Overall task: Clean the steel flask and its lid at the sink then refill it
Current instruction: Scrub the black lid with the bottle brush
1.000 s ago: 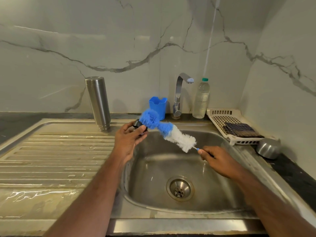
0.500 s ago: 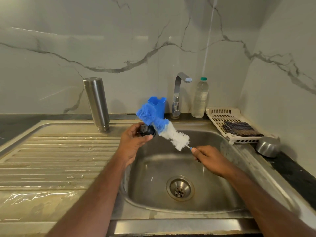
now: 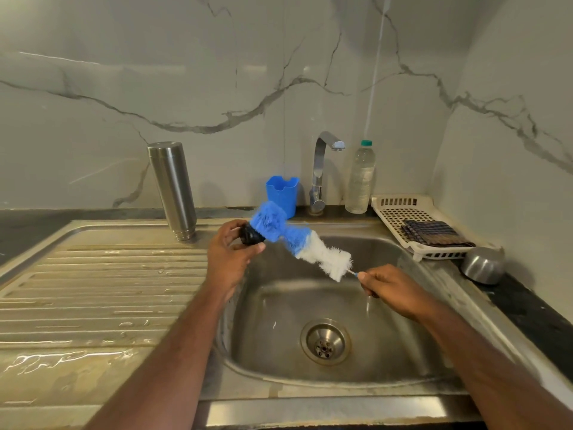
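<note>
Left hand (image 3: 231,259) pinches black lid (image 3: 250,235) over sink (image 3: 356,380) back-left corner so drips fall in; right hand (image 3: 387,288) fingers clamped on brush (image 3: 297,240) handle, bristles vs lid. Steel flask (image 3: 172,187) inverted on drainboard back edge, prob draining

I am seeing open room in the sink basin (image 3: 387,352) below both hands, down to the drain (image 3: 325,341). The draining board (image 3: 102,290) on the left is lying open, with only the flask (image 3: 172,189) standing upside down at its back edge. Along the back, the blue cup (image 3: 283,193), tap (image 3: 319,172) and plastic bottle (image 3: 359,178) are crowding the ledge. The tray (image 3: 400,212) and steel bowl (image 3: 482,265) are blocking the right side.
</note>
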Motion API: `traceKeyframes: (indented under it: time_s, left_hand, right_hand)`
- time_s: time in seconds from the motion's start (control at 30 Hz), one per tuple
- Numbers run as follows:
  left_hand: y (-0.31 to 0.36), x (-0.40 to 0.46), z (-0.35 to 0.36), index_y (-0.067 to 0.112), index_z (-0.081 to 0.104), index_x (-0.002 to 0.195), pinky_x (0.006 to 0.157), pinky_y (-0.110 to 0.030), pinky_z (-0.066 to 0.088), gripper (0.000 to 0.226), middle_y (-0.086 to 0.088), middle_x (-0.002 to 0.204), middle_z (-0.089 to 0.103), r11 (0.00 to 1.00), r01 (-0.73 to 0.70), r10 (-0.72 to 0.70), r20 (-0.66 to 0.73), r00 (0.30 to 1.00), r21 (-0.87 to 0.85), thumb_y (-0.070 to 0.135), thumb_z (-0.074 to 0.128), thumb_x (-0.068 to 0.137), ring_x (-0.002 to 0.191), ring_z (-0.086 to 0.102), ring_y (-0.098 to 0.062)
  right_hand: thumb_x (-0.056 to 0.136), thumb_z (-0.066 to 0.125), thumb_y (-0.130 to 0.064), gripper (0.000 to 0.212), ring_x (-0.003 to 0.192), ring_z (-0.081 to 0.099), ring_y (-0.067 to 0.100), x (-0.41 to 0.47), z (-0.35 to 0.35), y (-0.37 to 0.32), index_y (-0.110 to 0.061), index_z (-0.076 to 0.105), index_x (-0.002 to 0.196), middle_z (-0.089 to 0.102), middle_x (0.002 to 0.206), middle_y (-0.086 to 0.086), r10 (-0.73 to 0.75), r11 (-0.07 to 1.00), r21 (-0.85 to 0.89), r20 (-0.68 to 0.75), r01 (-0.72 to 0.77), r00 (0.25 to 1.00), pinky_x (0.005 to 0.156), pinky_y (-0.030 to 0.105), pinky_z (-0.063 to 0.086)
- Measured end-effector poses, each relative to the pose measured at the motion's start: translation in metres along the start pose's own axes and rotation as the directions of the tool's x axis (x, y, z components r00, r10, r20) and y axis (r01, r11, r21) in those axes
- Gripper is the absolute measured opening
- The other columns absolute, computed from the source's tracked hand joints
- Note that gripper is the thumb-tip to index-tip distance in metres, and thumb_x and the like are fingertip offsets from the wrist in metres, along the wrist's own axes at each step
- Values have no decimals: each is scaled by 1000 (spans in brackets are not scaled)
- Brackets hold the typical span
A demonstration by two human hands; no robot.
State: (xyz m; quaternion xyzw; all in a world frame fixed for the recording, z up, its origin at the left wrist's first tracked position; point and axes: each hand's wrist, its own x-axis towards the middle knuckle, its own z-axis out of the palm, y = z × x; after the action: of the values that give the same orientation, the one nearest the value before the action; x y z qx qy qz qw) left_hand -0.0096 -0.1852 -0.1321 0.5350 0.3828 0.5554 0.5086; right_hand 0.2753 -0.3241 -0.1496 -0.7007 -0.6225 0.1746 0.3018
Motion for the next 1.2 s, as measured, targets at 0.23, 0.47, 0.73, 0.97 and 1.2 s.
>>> traceKeyframes:
  time_s: [0.23, 0.47, 0.73, 0.97, 1.2]
  left_hand:
    - [-9, 2, 7, 20, 62, 111, 89, -44, 60, 53, -8, 110, 73, 997, 16, -19, 30, 999, 76, 1, 90, 69, 97, 74, -22]
    - [-5, 5, 4, 6, 58, 119, 83, -38, 63, 41, -22, 121, 66, 965, 135, -128, 44, 991, -226, -4, 76, 84, 96, 73, -28]
    - [-7, 9, -1, 1, 59, 127, 78, -35, 64, 40, -23, 114, 71, 916, 240, -229, 72, 971, -321, 9, 72, 90, 94, 74, -31]
    - [-7, 10, -1, -1, 60, 120, 81, -40, 63, 35, -27, 108, 71, 881, 294, -271, 114, 956, -371, 22, 69, 95, 88, 74, -30]
    - [-7, 10, 0, 0, 60, 114, 72, -33, 64, 33, -26, 103, 73, 916, 295, -277, 102, 955, -271, 23, 70, 93, 81, 74, -26]
  right_hand:
    - [105, 46, -38, 47, 56, 50, 9, 6, 15, -14, -16, 59, 66, 54, 57, -4, -43, 996, -79, -55, 39, 998, 60, 31, 41]
    - [104, 47, -40, 48, 55, 51, 12, 3, 11, -6, -11, 62, 69, 57, 58, -1, -35, 993, -118, -73, 27, 997, 59, 33, 41]
    - [103, 52, -39, 40, 58, 56, 11, 2, 8, -7, -19, 66, 70, 62, 62, -2, -38, 994, -109, -132, 24, 991, 58, 31, 42]
    - [103, 50, -40, 41, 51, 48, 3, 5, 10, -10, -21, 67, 71, 56, 56, -6, -45, 997, -69, -176, 34, 983, 54, 24, 38]
    - [103, 51, -39, 41, 49, 46, 5, 3, 11, -11, -19, 66, 71, 53, 54, -5, -43, 994, -101, -118, 31, 992, 54, 27, 38]
